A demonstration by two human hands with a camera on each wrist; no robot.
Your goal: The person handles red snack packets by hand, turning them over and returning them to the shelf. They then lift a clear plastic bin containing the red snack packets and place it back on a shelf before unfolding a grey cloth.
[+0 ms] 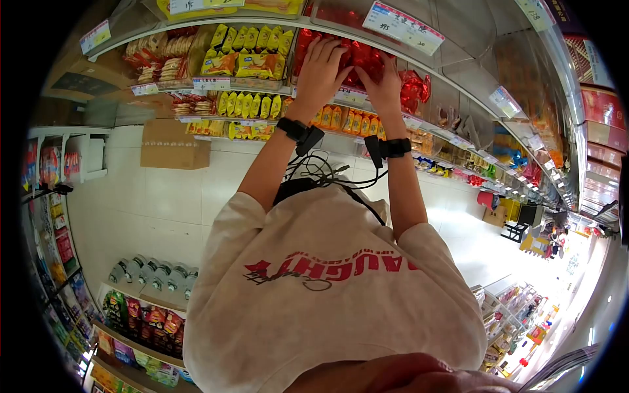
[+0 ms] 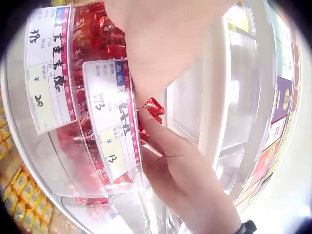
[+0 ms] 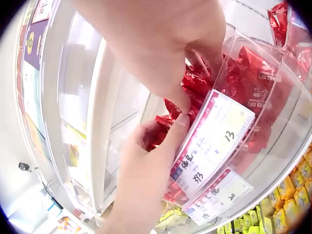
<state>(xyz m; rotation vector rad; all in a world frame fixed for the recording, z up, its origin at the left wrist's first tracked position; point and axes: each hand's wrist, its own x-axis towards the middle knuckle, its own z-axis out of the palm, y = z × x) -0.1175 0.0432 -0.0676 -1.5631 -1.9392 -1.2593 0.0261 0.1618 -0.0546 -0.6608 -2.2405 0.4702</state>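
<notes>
Both hands reach into a clear shelf bin holding red foil-wrapped packets. My left hand lies over the packets, its fingers spread across the pile; in the right wrist view the left hand has its thumb by the bin's front edge. Beside it, my right hand dips among the packets with its fingertips hidden, so I cannot tell whether it grips one. The two thumbs come close together. Red packets show between the hands in the right wrist view. A price card fronts the bin.
Yellow snack packs fill the bin to the left, with wrapped biscuits farther left. Orange packs sit on the shelf below. On the floor stands a cardboard box. Black cables hang between the wrists.
</notes>
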